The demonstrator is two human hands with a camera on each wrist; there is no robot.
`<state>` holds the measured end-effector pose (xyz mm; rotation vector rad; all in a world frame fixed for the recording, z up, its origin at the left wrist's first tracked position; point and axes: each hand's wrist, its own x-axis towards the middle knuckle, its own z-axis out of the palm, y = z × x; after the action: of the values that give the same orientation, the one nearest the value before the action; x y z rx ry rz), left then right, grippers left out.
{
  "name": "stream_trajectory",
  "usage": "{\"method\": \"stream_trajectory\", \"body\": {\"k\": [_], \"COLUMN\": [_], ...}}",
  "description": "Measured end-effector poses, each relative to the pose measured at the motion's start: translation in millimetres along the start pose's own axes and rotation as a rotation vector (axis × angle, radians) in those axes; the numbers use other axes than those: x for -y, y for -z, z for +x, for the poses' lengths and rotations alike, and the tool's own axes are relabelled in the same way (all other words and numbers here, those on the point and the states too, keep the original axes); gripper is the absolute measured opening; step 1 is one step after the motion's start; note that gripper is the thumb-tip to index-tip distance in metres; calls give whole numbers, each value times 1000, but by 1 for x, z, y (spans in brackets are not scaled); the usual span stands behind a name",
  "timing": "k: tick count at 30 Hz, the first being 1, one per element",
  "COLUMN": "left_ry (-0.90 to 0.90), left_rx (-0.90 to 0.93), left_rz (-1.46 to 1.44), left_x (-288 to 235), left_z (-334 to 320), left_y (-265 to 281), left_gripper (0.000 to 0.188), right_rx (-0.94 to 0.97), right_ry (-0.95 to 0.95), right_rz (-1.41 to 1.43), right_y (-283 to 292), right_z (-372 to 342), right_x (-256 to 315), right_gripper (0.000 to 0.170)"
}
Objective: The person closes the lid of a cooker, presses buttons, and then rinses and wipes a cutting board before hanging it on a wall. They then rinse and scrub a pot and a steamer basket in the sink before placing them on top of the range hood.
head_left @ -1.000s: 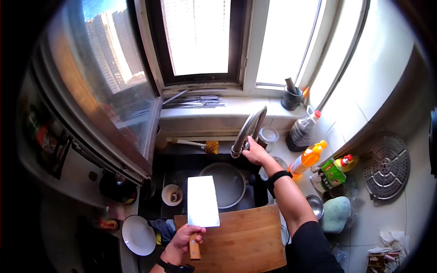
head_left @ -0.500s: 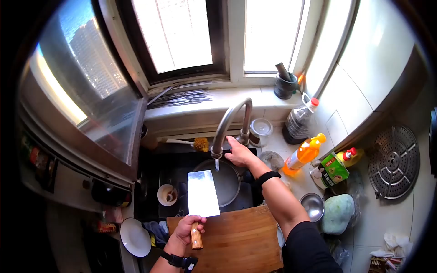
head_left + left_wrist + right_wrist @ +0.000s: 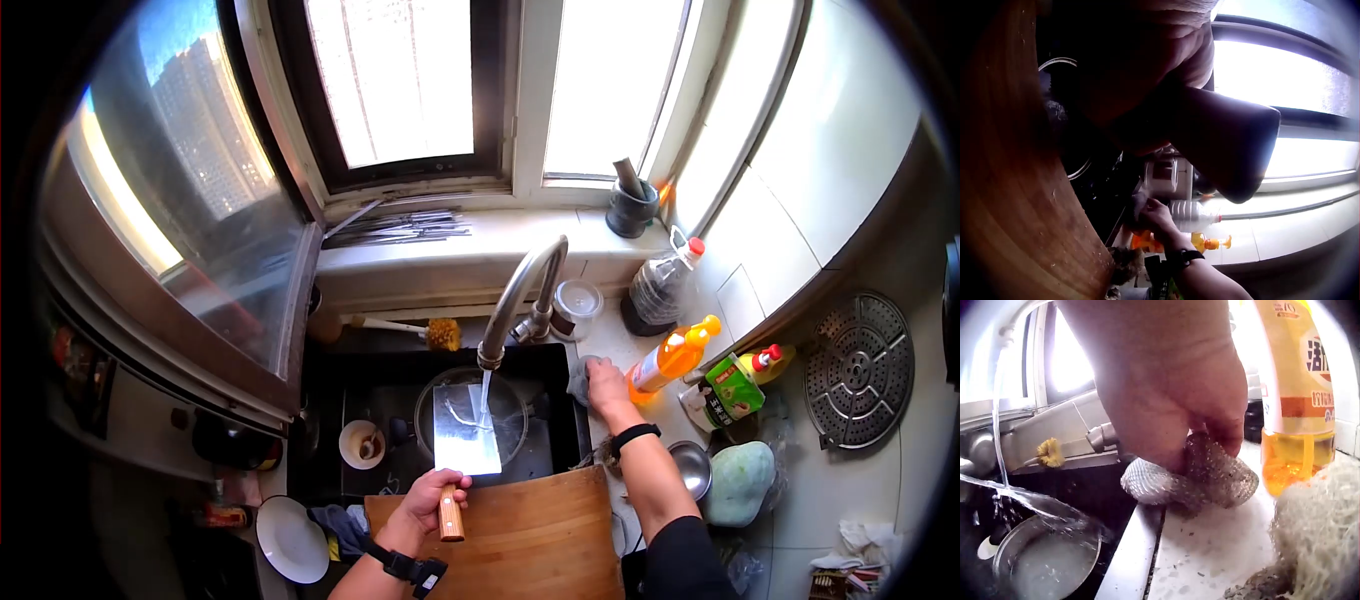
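Off the tap goes the right hand (image 3: 606, 386), across to the counter (image 3: 1204, 550) beside the sink, and its fingers now pinch a silvery-grey mesh scrubber (image 3: 1222, 475) by the sink's edge. Water, only a short spurt half a second ago, now runs in a full stream from the curved metal tap (image 3: 522, 290) and splashes across the broad steel blade of a cleaver (image 3: 463, 428). That cleaver is in the left hand (image 3: 430, 500), fingers wrapped around its wooden handle, blade out over the round grey pan (image 3: 513, 425) in the black sink (image 3: 570, 425). Below the handle lies a brown wooden cutting board (image 3: 540, 515). Just right of the scrubber stands a clear bottle of orange liquid (image 3: 665, 362), and a pale, stringy fibre scrubber (image 3: 1319, 531) sits near it.
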<state>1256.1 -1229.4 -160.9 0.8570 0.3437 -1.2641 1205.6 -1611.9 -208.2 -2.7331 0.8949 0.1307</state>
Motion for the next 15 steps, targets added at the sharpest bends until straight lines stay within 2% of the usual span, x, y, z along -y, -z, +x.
{"method": "stream_trajectory", "body": {"k": [1,4,6,8,10,12,15], "left_ry": [7,-26,-39,-49,-96,-180,-198], "left_rx": [-1,-30,-53,-64,-83,-117,-107], "left_rz": [-3,58,60,99,146,200,201], "left_x": [0,0,-1,3,7,12,12], "left_z": [1,4,3,8,11,8,2], "left_y": [-1,-9,-18,-17,-19,-20,-10], "left_gripper": [7,11,6,7,9,10,11], "right_rx": [-157,-327,-295,-168,163,1,11], "right_ry": [99,221,482,684,645,886,852], "right_rz": [4,301,463,524,605,517,454], "right_y": [6,68,71,42,32,1,18], "right_z": [-7,-38,-53,-73,-107,-118,-127], "right_x": [4,51,77,106,137,154,170], "right_gripper": [34,34,38,39,36,33,27]}}
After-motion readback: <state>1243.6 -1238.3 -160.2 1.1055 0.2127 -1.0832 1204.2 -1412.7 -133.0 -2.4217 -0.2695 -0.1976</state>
